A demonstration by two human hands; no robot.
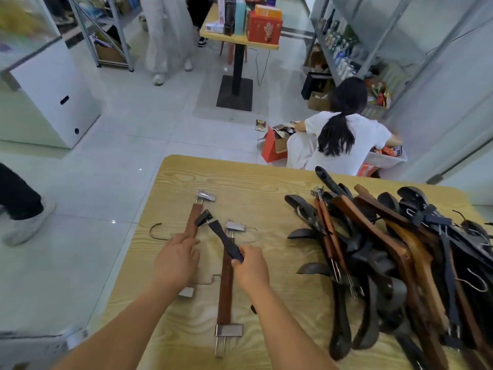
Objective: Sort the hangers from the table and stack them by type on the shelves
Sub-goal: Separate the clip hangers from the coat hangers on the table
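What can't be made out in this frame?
- Head view: hanger count in the tangled pile of dark and brown wooden hangers; they overlap and the right edge cuts them off.
- Left hand hides the middle of the brown wooden clip hanger.
- Target shelves: unidentifiable.

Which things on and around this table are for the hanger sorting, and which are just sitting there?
For the job:
left hand on a brown clip hanger
right hand holding a dark clip hanger
second brown clip hanger
hanger pile
wooden table

Just there:
red gift box
small far table
red bag
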